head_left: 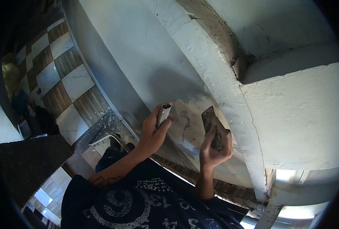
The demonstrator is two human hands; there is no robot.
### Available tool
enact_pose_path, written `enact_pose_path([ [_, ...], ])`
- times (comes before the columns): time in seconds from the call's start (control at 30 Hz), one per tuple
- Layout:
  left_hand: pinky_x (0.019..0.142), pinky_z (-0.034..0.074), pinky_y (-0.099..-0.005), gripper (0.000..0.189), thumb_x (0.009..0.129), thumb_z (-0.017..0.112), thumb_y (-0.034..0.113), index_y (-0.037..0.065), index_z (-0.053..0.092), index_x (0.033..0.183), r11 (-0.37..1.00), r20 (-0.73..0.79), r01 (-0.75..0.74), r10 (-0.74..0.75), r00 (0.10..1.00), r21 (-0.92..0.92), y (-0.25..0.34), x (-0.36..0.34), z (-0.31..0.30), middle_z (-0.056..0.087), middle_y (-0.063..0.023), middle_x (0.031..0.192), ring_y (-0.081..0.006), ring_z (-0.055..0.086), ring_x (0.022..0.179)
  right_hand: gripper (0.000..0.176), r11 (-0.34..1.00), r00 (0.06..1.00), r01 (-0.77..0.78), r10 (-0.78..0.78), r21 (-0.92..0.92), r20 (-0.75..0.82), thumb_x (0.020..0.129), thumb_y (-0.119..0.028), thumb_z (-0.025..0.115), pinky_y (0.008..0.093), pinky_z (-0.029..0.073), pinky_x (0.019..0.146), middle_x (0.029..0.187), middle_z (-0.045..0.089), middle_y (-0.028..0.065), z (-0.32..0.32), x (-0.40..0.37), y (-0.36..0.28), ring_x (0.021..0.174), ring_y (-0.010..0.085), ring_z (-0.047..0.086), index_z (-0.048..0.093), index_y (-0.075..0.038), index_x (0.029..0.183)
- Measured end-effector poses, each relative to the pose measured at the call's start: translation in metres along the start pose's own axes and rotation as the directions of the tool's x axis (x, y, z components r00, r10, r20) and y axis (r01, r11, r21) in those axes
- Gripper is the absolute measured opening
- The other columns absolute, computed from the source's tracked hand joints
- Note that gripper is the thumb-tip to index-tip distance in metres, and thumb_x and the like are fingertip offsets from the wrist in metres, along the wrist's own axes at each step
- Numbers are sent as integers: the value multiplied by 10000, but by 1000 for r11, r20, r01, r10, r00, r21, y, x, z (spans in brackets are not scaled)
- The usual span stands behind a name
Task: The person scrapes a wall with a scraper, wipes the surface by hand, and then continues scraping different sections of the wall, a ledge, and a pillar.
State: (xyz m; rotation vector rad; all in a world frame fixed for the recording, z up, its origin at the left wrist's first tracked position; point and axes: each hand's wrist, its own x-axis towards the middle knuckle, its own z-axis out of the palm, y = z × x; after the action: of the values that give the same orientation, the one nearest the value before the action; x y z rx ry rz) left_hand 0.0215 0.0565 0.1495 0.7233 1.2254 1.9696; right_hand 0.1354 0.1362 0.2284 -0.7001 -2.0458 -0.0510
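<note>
1. The fingers of your right hand (215, 147) are wrapped tight around a dark flat scraper (209, 117). Its long side points up, out of your fist.
2. The fingers of your left hand (152, 133) pinch a small pale tool (164, 111), which also points up.
3. The worn patch (185, 128) on the wall (139, 57) lies between both tools. The scraper is nearer to it. You cannot tell if it touches.

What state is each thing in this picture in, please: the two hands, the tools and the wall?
left hand: closed around the pale tool.
pale tool: held upright, tip close to the wall.
right hand: closed around the dark scraper.
dark scraper: blade pointing up, near the wall; contact unclear.
wall: white, with worn grey patches by the hands.
beam: cracked and chipped near its top.
</note>
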Motion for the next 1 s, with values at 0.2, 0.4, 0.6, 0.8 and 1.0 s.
enact_pose_path([
  [0.2, 777, 440, -280, 378, 829, 428, 14, 6, 442, 1207, 1000, 54, -8, 9, 999, -21, -5, -3, 2, 603, -100, 882, -142, 573, 840, 221, 979, 974, -203, 204, -15, 97, 727, 78, 553, 288, 486, 684, 862, 658, 125, 1, -8, -5, 745, 205, 637, 641, 18, 921],
  [0.4, 819, 441, -300, 394, 827, 447, 37, -2, 433, 1219, 997, 12, 55, -55, 998, -53, -4, -7, 2, 577, -96, 886, -166, 568, 867, 206, 996, 996, -91, 91, 10, 8, 701, 86, 580, 260, 454, 563, 765, 639, 111, 15, -8, 7, 586, 169, 577, 631, 12, 886],
  [0.6, 809, 449, -296, 387, 833, 458, 40, -4, 434, 1216, 999, -2, 34, -34, 999, -10, -7, -14, -9, 564, -88, 882, -160, 571, 853, 194, 989, 993, -99, 91, 114, 74, 736, 77, 573, 246, 453, 617, 740, 622, 86, 10, -9, -6, 641, 139, 579, 640, 23, 910],
  [0.8, 790, 467, -305, 361, 850, 455, 37, -9, 437, 1208, 998, -45, 60, -61, 997, -35, -4, -14, -13, 563, -88, 887, -167, 574, 840, 220, 946, 941, -311, 294, 86, 168, 710, 110, 566, 275, 487, 643, 794, 645, 115, 24, -4, -7, 687, 193, 633, 629, 24, 902],
  [1.0, 776, 476, -306, 352, 850, 449, 31, -8, 437, 1200, 998, -64, 67, -66, 996, 13, -10, -14, -20, 564, -90, 889, -161, 572, 836, 209, 994, 997, -65, 61, 93, 46, 729, 61, 572, 281, 481, 670, 785, 651, 95, 18, -7, -10, 731, 178, 627, 646, 22, 921],
])
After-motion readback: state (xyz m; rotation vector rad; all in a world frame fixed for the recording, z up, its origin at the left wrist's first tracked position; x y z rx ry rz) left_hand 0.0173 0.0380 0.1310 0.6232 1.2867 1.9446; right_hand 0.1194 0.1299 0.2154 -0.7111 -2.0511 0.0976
